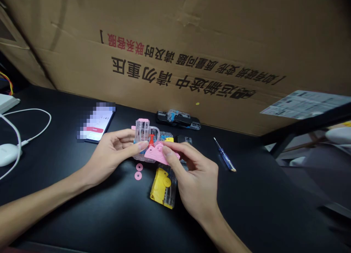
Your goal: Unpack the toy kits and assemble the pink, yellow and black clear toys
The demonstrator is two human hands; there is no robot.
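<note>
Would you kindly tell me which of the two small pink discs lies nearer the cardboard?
The far disc, which appears just below the clear assembly in the left hand; the near disc lies closer to the person.

Passable between screwdriver (225,158) and right edge of table (263,198); obstructed along far edge by cardboard box (164,15), leftward by white cable (18,132).
</note>
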